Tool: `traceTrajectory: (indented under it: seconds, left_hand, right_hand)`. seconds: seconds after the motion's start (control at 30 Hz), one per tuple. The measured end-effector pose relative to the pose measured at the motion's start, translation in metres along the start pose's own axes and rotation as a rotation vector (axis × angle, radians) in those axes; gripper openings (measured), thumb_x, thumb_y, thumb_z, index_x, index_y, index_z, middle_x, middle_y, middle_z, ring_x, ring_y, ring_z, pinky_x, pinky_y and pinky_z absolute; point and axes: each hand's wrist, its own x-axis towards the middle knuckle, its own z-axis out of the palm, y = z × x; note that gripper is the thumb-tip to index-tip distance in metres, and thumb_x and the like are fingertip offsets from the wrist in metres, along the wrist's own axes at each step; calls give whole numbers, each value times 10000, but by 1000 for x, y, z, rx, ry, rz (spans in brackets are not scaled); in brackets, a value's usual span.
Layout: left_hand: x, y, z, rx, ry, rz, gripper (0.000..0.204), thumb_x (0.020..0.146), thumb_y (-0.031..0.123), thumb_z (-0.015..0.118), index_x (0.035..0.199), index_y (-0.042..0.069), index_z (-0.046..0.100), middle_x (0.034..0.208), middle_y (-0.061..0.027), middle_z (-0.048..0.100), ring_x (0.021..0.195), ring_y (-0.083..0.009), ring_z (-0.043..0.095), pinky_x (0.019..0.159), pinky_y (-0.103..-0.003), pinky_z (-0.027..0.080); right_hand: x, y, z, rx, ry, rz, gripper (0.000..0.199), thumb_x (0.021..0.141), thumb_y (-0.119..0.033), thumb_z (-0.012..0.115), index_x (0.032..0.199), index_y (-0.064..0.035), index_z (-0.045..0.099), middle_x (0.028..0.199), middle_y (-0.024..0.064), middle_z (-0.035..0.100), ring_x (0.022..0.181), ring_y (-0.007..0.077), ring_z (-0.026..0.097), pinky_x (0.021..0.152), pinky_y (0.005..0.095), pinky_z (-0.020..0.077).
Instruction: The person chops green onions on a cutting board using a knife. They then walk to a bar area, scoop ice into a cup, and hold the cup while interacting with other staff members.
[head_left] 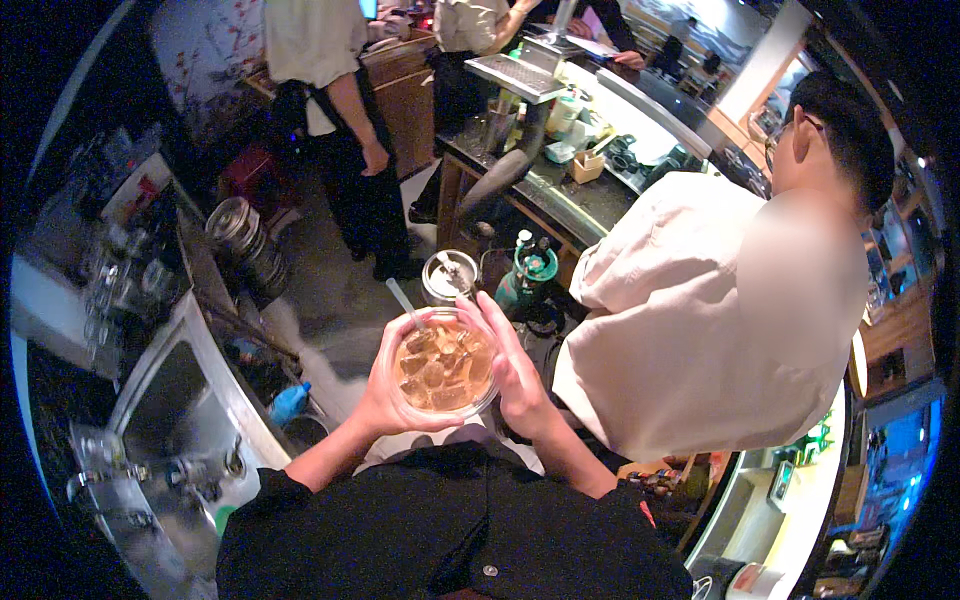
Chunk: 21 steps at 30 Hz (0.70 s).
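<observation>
A clear round cup of amber iced drink [446, 366] is held in front of my chest, with ice cubes floating at its top. A pale straw [402, 300] leans out past its far left rim. My left hand [384, 384] wraps round the left and near side of the cup. My right hand [518, 378] presses against the cup's right side, its fingers stretched forward along the wall. The cup's lower part is hidden beneath its rim and my hands.
A co-worker in a light shirt [690, 320] stands close on my right. Another person [318, 50] stands ahead. A metal keg [450, 275] and a green gas cylinder [527, 270] stand beyond the cup. To my left is a steel sink [180, 385]; a dark counter [590, 205] lies ahead right.
</observation>
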Motion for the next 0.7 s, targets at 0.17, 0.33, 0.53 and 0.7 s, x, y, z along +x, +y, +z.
traceTrajectory:
  seconds: [0.17,0.33,0.53,0.7]
  left_hand:
    - [42,-34,-15,-112,-119,-71,1245,509,274,1000,1468,36,243,1431,-137,409,1337,-255,443,1131,-411,360]
    - [97,-55,-30,-58,-184,-77,1271,507,277,999,1478,36,216,1420,-130,395,1340,-253,435,1125,-409,363]
    - [149,-68,-56,-49,-142,-58,1302,473,280,1006,1484,36,223,1445,-135,383,1350,-254,425,1132,-408,351]
    - [186,-81,-79,-257,-212,-80,1264,499,268,1003,1481,44,239,1449,-160,418,1348,-265,449,1136,-423,362]
  right_hand:
    - [74,-8,-45,-302,10,-10,599,952,-323,619,1402,50,487,1393,190,562,1343,262,491,1151,381,302]
    - [154,-8,-62,-633,-232,-230,525,909,-328,696,1367,-102,572,1256,35,669,1189,227,620,1125,643,213]
    - [205,-25,-78,-543,-264,-484,341,854,-207,716,1189,-146,695,955,20,686,1042,221,655,1081,666,300]
    - [215,-56,-80,-467,-403,-723,299,797,-89,732,1090,-36,720,861,10,646,828,174,657,1013,538,445]
